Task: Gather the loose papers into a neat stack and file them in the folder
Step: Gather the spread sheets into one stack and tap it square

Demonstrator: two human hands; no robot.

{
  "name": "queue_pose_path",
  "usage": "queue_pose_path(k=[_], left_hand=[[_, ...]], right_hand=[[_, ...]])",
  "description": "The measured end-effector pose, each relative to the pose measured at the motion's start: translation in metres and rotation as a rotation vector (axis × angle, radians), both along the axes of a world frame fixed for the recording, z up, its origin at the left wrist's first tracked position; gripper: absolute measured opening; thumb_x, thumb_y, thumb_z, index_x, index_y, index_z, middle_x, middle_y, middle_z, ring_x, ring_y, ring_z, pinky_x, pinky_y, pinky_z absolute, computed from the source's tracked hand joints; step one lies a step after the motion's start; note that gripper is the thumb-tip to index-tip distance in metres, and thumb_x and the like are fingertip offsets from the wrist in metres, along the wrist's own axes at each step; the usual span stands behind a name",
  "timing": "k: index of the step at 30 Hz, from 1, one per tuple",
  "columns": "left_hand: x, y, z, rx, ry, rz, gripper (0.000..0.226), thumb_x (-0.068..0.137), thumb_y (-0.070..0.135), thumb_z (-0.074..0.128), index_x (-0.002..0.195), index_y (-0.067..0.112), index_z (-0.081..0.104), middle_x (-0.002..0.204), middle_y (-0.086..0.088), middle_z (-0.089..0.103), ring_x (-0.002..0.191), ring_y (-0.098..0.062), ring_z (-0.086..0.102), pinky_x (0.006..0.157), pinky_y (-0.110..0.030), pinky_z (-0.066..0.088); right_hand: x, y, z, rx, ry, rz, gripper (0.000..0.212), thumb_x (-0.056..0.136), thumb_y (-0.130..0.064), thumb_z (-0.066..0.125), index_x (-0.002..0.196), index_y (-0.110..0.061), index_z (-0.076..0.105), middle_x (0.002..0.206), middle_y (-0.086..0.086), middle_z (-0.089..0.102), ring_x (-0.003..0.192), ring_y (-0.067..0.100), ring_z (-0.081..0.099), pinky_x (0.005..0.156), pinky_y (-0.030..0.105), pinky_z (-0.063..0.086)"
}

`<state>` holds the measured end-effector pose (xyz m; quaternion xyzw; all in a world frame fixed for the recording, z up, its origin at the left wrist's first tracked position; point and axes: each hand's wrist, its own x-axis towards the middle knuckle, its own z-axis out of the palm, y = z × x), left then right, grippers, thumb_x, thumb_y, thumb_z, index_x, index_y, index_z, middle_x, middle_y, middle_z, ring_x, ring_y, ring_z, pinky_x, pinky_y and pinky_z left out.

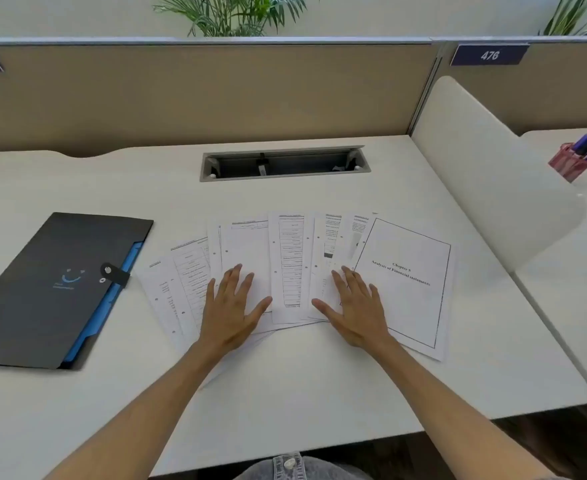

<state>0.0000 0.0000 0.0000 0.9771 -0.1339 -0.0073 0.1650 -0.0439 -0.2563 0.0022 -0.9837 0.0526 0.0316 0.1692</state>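
Several printed white papers lie fanned out and overlapping on the white desk. The rightmost sheet is a title page with a black border. My left hand rests flat, fingers spread, on the left half of the fan. My right hand lies flat and spread on the right half, beside the title page. Neither hand grips anything. A dark grey folder with a blue inner edge and a snap strap lies closed at the left of the desk, apart from the papers.
A recessed cable tray is set into the desk behind the papers. A tan partition backs the desk, and a white divider panel stands at the right. A red pen holder sits on the neighbouring desk.
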Motion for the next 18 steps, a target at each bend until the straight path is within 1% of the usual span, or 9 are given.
queue_pose_path(k=[4,8,11,14,18], left_hand=[[-0.004,-0.001,-0.005,0.044,-0.017,0.005,0.089,0.084,0.076,0.01,0.147,0.021,0.039,0.162,-0.005,0.02,0.149,-0.02,0.013,0.12,-0.046,0.0],[-0.007,0.0,-0.011,0.039,-0.024,0.001,0.086,0.084,0.073,0.012,0.148,0.021,0.036,0.161,-0.005,0.023,0.149,-0.02,0.014,0.12,-0.047,0.001],[-0.007,-0.004,-0.01,0.023,-0.041,0.017,0.086,0.085,0.074,0.013,0.147,0.019,0.038,0.159,-0.006,0.026,0.149,-0.021,0.016,0.12,-0.047,0.001],[-0.004,-0.013,-0.005,0.022,-0.1,0.013,0.086,0.087,0.073,0.014,0.143,0.014,0.043,0.155,-0.008,0.034,0.146,-0.024,0.023,0.12,-0.048,0.004],[0.002,-0.031,0.001,-0.004,-0.145,-0.019,0.073,0.089,0.063,0.029,0.134,0.011,0.052,0.144,-0.009,0.048,0.139,-0.027,0.037,0.119,-0.05,0.014]], right_hand=[[-0.004,0.001,-0.006,-0.021,0.017,0.005,0.094,0.082,-0.081,0.014,0.156,-0.024,0.018,0.166,0.0,0.01,0.152,0.016,0.007,0.122,0.048,0.008],[-0.004,0.002,-0.009,-0.024,-0.001,-0.002,0.094,0.083,-0.081,0.014,0.156,-0.023,0.019,0.166,0.0,0.011,0.152,0.016,0.008,0.123,0.048,0.007],[-0.003,0.002,-0.006,0.0,-0.03,-0.02,0.094,0.083,-0.081,0.015,0.156,-0.023,0.021,0.166,0.0,0.014,0.152,0.016,0.01,0.122,0.048,0.009],[-0.003,-0.006,-0.001,0.013,-0.075,-0.047,0.089,0.085,-0.08,0.019,0.154,-0.024,0.023,0.165,-0.001,0.019,0.151,0.016,0.014,0.122,0.048,0.012],[-0.002,-0.025,0.006,0.008,-0.103,-0.111,0.084,0.087,-0.076,0.027,0.151,-0.021,0.032,0.162,0.001,0.027,0.149,0.018,0.021,0.121,0.046,0.016]])
